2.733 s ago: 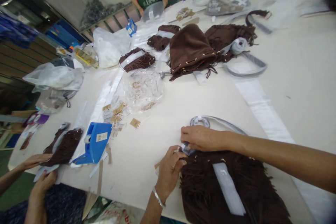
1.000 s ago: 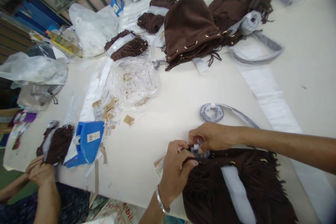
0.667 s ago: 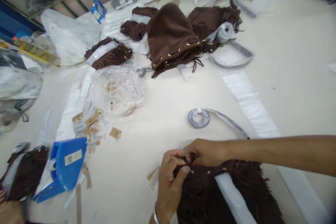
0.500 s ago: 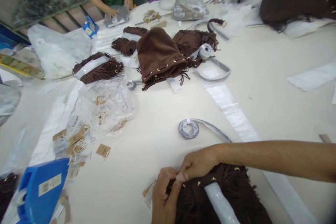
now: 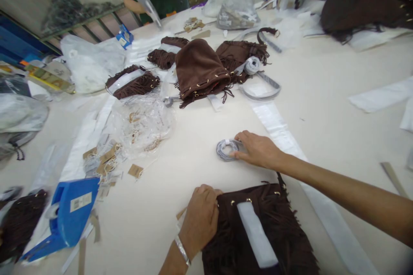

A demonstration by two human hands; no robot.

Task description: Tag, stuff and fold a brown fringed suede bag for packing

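My left hand (image 5: 200, 219) lies on the near left corner of the brown fringed bag (image 5: 284, 232). Its fingers are bent over the edge, and I cannot tell if it grips or only presses. My right hand (image 5: 258, 151) reaches farther out, loose and not closed, with its fingertips touching the rolled grey strap (image 5: 225, 150) on the table (image 5: 322, 94). The bag sits close to me, with a white strip (image 5: 256, 234) already on its front. I think the strap is rolled up but not yet put away. More brown bags (image 5: 200, 68) lie far off, and a blue tape holder (image 5: 69, 215) sits near left.
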